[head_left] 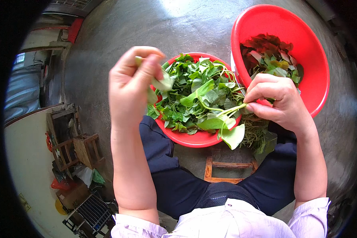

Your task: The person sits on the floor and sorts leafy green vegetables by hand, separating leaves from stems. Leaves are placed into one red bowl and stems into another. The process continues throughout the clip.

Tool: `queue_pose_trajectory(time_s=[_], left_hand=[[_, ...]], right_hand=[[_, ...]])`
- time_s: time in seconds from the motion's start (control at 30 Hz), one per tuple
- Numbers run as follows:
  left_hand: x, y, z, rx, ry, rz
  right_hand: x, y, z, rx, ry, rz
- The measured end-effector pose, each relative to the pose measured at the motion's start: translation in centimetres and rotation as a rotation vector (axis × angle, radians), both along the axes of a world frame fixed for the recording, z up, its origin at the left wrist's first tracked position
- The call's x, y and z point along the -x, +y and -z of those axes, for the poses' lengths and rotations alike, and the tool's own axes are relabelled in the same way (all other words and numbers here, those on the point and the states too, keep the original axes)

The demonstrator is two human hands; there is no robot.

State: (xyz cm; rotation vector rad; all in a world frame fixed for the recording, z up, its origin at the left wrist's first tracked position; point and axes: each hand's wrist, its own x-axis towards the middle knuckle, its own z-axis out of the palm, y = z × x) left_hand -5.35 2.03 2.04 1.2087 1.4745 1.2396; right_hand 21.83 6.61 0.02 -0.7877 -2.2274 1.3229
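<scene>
My left hand [134, 80] is raised over the left rim of a red plastic basin [193, 142], pinching a pale green leaf [163, 81] between thumb and fingers; it is slightly blurred. Leafy green vegetable stems [196, 89] fill that basin. At the basin's right side my right hand [276, 101] pinches the ends of a few light green stems [223, 114], whose leaves hang leftward and down over the rim. Behind my right hand, a second red basin [312, 74] stands tilted, holding green and reddish leaves [270, 56].
A heap of thin stems [255, 131] lies on the concrete floor [107, 38] below my right hand. Between my legs is part of a wooden stool [226, 180]. Along the left wall stand wooden stools [86, 150], a cardboard box [73, 195] and a folded metal cart [92, 211].
</scene>
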Motion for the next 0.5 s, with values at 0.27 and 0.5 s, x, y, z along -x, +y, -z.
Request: queue_pose_trajectory(time_s=[0.27,0.5], left_hand=[[-2.8,-0.4,0.2,0.041,0.523,0.562],[-3.1,-0.2,0.1,0.143,0.394,0.586]], right_hand=[[0.1,0.3,-0.1,0.011,0.008,0.052],[-0.1,0.3,-0.3,-0.003,0.012,0.091]])
